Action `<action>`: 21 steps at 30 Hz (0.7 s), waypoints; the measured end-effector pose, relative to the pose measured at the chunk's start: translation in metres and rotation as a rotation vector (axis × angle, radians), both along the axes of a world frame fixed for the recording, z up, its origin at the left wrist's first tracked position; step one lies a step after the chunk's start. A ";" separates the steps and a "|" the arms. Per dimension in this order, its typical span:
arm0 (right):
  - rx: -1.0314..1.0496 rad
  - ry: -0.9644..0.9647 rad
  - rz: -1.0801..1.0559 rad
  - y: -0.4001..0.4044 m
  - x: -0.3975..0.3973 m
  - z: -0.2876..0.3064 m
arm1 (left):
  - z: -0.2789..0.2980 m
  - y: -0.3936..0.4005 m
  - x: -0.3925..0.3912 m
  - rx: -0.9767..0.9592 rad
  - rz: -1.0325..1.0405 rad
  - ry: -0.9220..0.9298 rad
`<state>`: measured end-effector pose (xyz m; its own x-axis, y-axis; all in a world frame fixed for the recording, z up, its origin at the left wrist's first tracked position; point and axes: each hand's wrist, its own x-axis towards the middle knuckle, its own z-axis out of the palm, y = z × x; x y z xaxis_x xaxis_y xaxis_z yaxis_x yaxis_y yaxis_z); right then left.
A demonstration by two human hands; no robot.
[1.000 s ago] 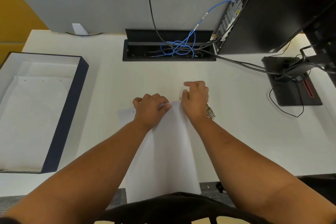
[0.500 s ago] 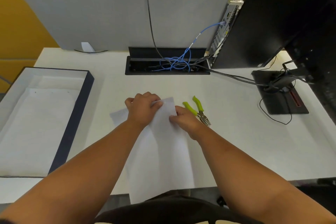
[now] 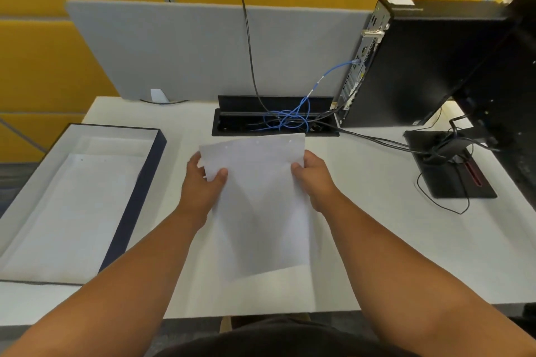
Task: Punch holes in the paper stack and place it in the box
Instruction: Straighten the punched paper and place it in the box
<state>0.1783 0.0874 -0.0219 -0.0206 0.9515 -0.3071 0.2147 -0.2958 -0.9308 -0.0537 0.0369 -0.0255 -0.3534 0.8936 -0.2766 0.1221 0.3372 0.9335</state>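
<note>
the left hand [image 3: 203, 182] and right hand [image 3: 314, 180] pinch the punched paper stack [image 3: 261, 200] above the worktop [image 3: 377, 240]; next, probably, carry it left into the box [image 3: 139, 200].

We see white paper [image 3: 258, 200] with tiny round holes along its top edge. The box [image 3: 133, 197] is dark blue outside and white inside. Our table [image 3: 377, 240] is white. The wall [image 3: 43, 38] is yellow, the divider [image 3: 174, 52] grey, one cable [image 3: 293, 116] blue, the computer [image 3: 420, 66] black.
</note>
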 end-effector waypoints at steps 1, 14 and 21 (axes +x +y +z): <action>0.016 0.012 -0.012 0.003 -0.001 0.004 | 0.001 0.000 -0.001 -0.010 -0.032 -0.039; 0.420 0.164 -0.157 0.014 -0.016 0.082 | 0.090 0.028 0.023 0.394 0.103 -0.018; 0.348 0.121 -0.147 0.001 -0.012 0.057 | 0.062 0.014 0.023 0.341 0.060 -0.110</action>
<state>0.1661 0.0883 0.0348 0.1074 0.9937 0.0306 0.0760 0.0225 -0.9969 -0.0303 0.0509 0.0366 -0.3926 0.9197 -0.0056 0.0045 0.0080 1.0000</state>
